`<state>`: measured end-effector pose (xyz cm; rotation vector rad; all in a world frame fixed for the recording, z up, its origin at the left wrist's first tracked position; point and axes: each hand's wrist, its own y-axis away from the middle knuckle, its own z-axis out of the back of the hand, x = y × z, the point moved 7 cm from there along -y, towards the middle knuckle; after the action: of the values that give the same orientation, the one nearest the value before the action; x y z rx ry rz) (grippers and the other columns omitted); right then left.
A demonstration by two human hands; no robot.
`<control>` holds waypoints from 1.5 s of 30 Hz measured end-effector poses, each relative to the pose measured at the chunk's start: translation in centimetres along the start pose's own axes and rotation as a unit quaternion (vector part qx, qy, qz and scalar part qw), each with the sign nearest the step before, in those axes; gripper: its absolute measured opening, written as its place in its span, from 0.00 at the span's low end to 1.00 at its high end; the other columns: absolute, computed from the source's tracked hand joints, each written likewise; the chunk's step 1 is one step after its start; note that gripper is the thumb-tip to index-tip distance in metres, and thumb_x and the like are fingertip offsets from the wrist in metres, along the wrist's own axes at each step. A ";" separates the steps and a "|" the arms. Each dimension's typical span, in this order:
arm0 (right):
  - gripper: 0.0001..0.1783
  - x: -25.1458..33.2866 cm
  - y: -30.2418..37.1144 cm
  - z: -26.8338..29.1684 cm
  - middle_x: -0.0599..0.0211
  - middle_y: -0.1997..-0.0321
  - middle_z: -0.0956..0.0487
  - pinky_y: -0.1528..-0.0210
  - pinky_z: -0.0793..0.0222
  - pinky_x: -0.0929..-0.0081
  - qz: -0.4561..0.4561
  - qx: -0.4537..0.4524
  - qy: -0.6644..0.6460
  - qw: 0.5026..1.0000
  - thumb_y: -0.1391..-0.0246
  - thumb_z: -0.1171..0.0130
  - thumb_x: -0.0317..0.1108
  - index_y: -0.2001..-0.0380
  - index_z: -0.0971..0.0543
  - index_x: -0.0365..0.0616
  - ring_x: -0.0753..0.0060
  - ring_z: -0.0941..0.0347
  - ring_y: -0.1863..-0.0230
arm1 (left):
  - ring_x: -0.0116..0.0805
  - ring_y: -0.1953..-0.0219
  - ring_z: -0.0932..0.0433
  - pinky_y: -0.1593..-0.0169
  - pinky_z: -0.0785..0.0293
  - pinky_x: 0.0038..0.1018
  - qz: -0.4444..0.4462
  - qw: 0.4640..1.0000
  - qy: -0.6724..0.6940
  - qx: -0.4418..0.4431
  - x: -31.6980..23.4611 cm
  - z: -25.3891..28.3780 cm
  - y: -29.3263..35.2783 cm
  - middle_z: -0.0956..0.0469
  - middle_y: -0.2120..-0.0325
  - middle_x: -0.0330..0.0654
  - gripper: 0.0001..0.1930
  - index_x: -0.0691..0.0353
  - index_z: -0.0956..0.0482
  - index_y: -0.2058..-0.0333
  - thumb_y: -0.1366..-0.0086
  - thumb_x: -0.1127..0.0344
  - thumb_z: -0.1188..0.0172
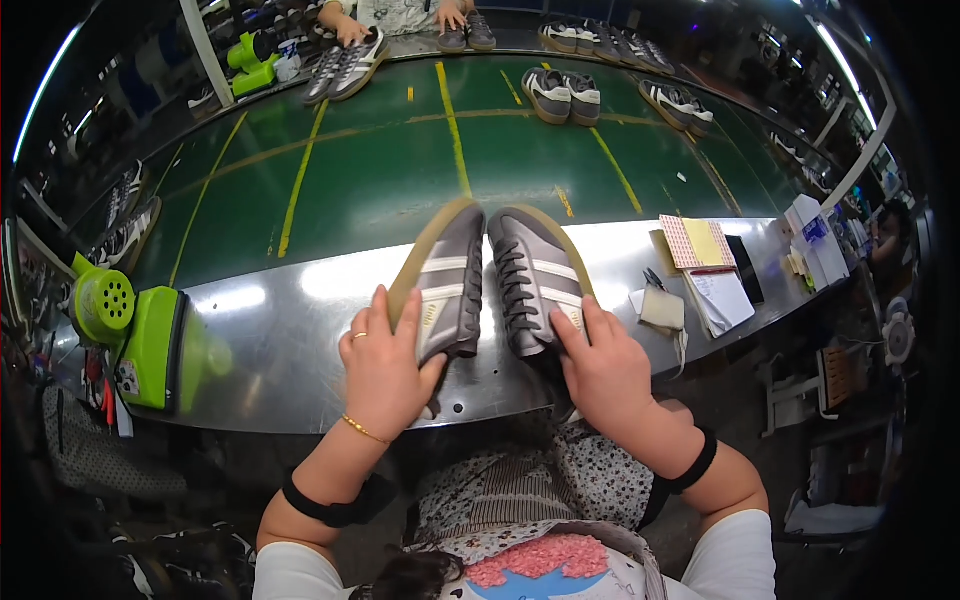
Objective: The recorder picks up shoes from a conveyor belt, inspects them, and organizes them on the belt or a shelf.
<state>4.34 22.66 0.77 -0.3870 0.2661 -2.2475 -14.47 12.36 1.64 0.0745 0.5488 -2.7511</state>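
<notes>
Two matching grey sneakers with white stripes, dark laces and tan soles are held side by side over the metal table edge (330, 390), toes pointing away from me. My left hand (385, 360) grips the left sneaker (445, 275) near its heel, fingers along the outer side and thumb toward the back. The right sneaker (535, 275) is gripped the same way by my right hand (605, 370). Their toes almost touch, and a narrow gap runs between them. The left sneaker leans onto its side, showing its sole edge. The heels are partly hidden by my hands.
Beyond the metal strip runs a green belt (370, 170) with yellow lines, carrying more sneaker pairs (562, 97). A green blower-like machine (140, 330) stands at left. Notebooks (710, 275) and a pale pad (661, 309) lie at right. Across the belt, another person's hands (350, 30) touch sneakers.
</notes>
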 end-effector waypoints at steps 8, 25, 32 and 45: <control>0.25 1.1 0.6 -0.6 0.53 0.47 0.35 0.50 0.41 0.59 0.092 -0.015 -0.025 0.995 0.58 0.37 0.39 0.53 0.28 0.48 0.52 0.39 0.49 | 0.45 0.56 0.30 0.53 0.32 0.36 -0.027 0.984 0.166 0.054 1.3 -1.9 -0.7 0.29 0.54 0.51 0.25 0.63 0.33 0.48 0.46 0.67 0.41; 0.23 -7.4 2.1 -8.4 0.65 0.51 0.30 0.47 0.41 0.79 -0.302 0.144 -0.632 0.699 0.36 0.64 0.44 0.46 0.35 0.39 0.78 0.35 0.51 | 0.31 0.46 0.36 0.43 0.41 0.24 0.217 0.720 0.628 0.201 5.1 -7.8 1.4 0.33 0.48 0.46 0.25 0.65 0.39 0.42 0.33 0.56 0.54; 0.27 -5.9 1.3 -7.0 0.61 0.47 0.32 0.47 0.41 0.76 -0.243 0.161 -0.568 0.769 0.37 0.62 0.45 0.41 0.40 0.39 0.73 0.38 0.46 | 0.29 0.45 0.37 0.44 0.40 0.24 0.222 0.734 0.598 0.232 4.5 -7.5 1.4 0.34 0.47 0.44 0.27 0.61 0.44 0.39 0.33 0.55 0.55; 0.28 -0.8 -0.4 -7.9 0.55 0.42 0.34 0.41 0.39 0.59 -0.373 0.013 -0.875 0.309 0.35 0.73 0.49 0.44 0.38 0.39 0.57 0.36 0.42 | 0.49 0.50 0.29 0.47 0.31 0.40 0.299 0.266 0.906 0.141 -0.9 -7.0 0.4 0.31 0.51 0.54 0.24 0.65 0.36 0.47 0.31 0.53 0.69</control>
<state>1.71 24.03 -6.61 -2.9202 -1.3385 -1.0025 -13.55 15.01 -4.87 2.7608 0.1680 -0.6034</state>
